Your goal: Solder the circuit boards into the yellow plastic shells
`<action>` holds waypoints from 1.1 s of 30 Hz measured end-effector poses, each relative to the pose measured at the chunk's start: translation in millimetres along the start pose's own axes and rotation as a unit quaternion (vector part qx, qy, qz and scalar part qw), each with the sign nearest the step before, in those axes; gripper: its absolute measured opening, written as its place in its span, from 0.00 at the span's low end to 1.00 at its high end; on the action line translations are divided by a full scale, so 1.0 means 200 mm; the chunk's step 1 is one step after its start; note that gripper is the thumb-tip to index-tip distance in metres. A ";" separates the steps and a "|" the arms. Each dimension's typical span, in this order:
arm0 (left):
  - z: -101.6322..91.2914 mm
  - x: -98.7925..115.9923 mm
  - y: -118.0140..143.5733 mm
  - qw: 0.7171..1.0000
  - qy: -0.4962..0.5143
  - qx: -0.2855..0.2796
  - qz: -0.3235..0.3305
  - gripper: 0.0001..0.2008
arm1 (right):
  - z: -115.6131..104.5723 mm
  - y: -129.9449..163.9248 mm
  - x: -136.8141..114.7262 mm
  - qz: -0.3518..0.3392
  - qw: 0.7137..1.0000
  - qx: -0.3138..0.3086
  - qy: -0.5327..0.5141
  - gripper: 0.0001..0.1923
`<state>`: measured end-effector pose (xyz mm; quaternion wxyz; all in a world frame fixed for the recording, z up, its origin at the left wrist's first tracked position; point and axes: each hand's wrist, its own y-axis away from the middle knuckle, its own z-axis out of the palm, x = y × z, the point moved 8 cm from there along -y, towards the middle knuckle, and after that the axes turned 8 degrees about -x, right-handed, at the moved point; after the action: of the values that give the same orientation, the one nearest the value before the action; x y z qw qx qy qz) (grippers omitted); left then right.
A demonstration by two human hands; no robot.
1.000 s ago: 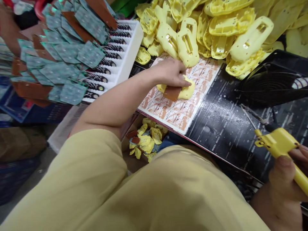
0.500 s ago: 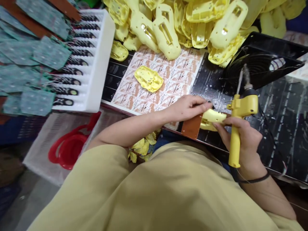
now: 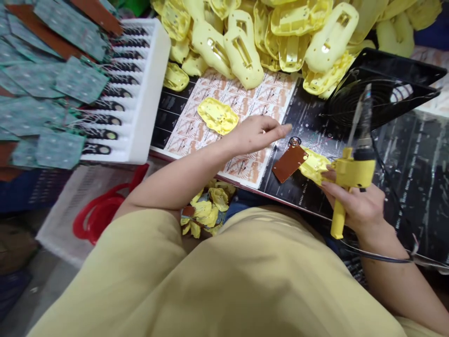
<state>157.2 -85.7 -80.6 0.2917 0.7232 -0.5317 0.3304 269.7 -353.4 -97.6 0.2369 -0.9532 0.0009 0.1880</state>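
left hand [image 3: 257, 133] hovers loosely spread, nothing visibly held | right hand [image 3: 363, 206] grips yellow soldering gun [image 3: 353, 173], also touches yellow shell [image 3: 313, 164] | brown board [image 3: 289, 164] lies between hands

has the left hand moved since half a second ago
Yes: against the printed sheet, the left hand has moved left and up in the view, away from the brown board.

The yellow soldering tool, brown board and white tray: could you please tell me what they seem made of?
Yellow soldering tool: probably hard plastic body, satin, judging by its smooth moulding. Brown board: perhaps resin laminate, dull, thin and flat. White tray: likely foam, matte, with thick notched walls.
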 end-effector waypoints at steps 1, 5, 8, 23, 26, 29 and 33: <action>0.02 0.00 0.00 1.000 -0.025 -0.004 0.007 0.31 | -0.01 0.00 -0.04 -0.023 1.000 -0.002 0.018 0.12; 0.13 0.08 -0.05 0.992 -0.110 -0.015 0.053 0.26 | -0.08 0.01 -0.15 -0.042 0.989 0.048 0.136 0.21; 0.21 0.19 -0.11 0.978 -0.194 0.006 0.076 0.28 | -0.07 0.03 -0.14 0.042 0.987 0.073 0.139 0.32; 0.34 0.32 -0.13 0.979 -0.118 -0.108 0.123 0.11 | 0.05 0.03 -0.13 0.074 0.992 0.054 0.083 0.30; 0.20 0.28 -0.12 0.985 0.017 -0.137 0.106 0.15 | 0.03 0.02 -0.10 0.051 0.997 0.039 0.041 0.27; 0.10 0.28 -0.11 0.982 0.007 -0.162 0.094 0.14 | 0.04 0.01 -0.07 0.042 0.999 0.020 0.021 0.26; 0.06 0.36 -0.06 0.974 -0.128 -0.142 0.125 0.07 | 0.07 0.01 -0.05 0.062 0.998 0.011 0.011 0.28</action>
<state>186.8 -133.2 -31.6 0.2771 0.6388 -0.6921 0.1901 254.8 -349.2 -105.5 0.2356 -0.9505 0.0649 0.1918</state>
